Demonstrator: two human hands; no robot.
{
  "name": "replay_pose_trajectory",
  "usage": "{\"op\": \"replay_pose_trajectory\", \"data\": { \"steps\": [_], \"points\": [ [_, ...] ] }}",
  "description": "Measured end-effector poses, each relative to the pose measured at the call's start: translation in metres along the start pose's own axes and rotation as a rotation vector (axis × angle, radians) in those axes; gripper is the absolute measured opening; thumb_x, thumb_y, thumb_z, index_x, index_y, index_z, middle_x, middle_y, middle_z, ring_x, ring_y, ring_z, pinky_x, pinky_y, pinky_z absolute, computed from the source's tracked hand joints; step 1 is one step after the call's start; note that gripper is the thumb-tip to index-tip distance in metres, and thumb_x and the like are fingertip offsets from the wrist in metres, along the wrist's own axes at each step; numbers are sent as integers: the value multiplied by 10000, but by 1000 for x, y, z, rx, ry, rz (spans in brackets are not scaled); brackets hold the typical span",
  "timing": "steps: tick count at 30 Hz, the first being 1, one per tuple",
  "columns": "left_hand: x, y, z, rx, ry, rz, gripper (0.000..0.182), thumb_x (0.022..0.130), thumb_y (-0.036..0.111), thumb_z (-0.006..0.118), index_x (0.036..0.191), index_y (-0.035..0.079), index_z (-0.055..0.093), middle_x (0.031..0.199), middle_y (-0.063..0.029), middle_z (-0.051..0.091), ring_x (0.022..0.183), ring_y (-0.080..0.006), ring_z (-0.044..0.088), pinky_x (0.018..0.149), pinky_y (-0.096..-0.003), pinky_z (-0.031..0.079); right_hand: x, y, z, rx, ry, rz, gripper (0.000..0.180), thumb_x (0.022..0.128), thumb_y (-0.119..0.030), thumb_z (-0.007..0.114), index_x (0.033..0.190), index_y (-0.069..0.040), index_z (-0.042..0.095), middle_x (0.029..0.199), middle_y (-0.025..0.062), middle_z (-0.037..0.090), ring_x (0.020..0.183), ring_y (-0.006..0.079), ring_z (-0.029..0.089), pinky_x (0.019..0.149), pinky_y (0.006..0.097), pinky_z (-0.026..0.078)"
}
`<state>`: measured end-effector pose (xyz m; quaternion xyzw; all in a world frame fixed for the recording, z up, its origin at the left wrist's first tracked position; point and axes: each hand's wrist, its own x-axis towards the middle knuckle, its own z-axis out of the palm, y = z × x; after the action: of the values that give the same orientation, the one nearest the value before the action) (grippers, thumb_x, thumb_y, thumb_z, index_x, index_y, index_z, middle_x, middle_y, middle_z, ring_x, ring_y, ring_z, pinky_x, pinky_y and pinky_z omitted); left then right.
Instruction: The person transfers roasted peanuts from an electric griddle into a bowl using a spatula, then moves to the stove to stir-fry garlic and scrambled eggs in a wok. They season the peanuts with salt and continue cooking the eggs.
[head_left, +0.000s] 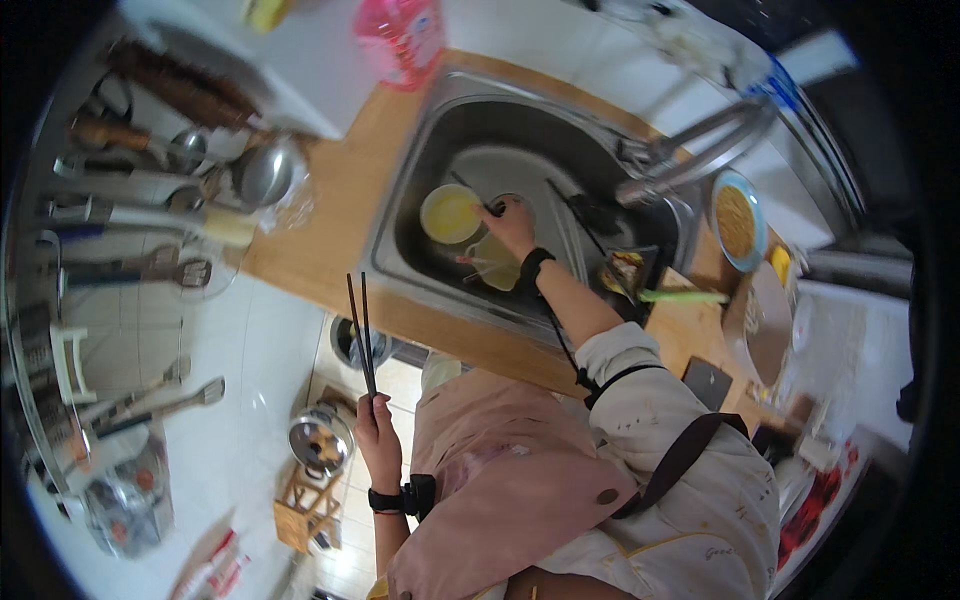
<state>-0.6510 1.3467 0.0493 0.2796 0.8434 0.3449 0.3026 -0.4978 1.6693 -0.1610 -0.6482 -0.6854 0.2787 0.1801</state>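
My left hand (376, 435) is closed around a pair of dark chopsticks (360, 337), whose tips stick out beyond the counter edge. My right hand (514, 225) is inside the stainless steel sink (386, 240), its fingers bent beside a round bowl (450, 214) with yellowish contents. A thin dark stick (469, 189) runs up to those fingers; whether they grip it is unclear. Under the hand lies a yellowish round vessel (501, 262), partly hidden, with a red-and-white item (476, 261) at it. Farther right in the sink are long thin sticks and a tray of food scraps (624, 268).
The faucet (675, 161) reaches over the sink's right side. A blue-rimmed bowl of brown food (736, 221), a green stalk (682, 297) and a large bowl (759, 322) are at right. A pink bottle (401, 41) stands behind the sink; utensils hang at left, including a ladle (266, 174).
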Motion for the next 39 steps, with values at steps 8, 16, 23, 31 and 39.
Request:
{"op": "replay_pose_trajectory", "data": {
  "steps": [8,16,23,31,39],
  "points": [
    [96,12,30,-112,-592,27,309,1011,314,425,961,43,566,642,19,429,565,-67,385,498,-241,311,-224,-12,-133,139,-120,-118,455,890,-275,611,1296,-97,508,965,143,616,854,288,605,745,406,470],
    [185,54,166,-147,-1260,-397,226,996,300,466,1027,94,551,654,51,295,481,-68,271,409,-246,227,-510,-8,-71,874,-345,953,1029,799,-708,535,1480,-12,200,1500,256,229,1347,381,334,1103,422,313],
    [209,69,288,-62,-1307,-625,257,992,331,421,923,122,554,620,49,344,429,-86,270,361,-237,260,-642,-68,-18,1202,12,1301,905,753,-636,667,1400,-58,408,1263,244,542,967,287,660,741,362,591],
    [190,76,325,256,-1213,-177,234,932,329,455,774,157,451,579,38,349,422,-108,299,366,-268,250,-693,-96,-42,537,764,1366,350,814,-257,678,1137,-128,638,731,81,692,653,209,682,656,324,530],
    [157,47,322,404,-853,476,275,911,303,487,931,49,590,754,-96,542,655,-197,518,673,-270,457,-770,-58,-160,459,1047,1035,304,874,-242,627,1146,-108,631,778,70,706,692,225,682,662,323,530]
  ]
}}
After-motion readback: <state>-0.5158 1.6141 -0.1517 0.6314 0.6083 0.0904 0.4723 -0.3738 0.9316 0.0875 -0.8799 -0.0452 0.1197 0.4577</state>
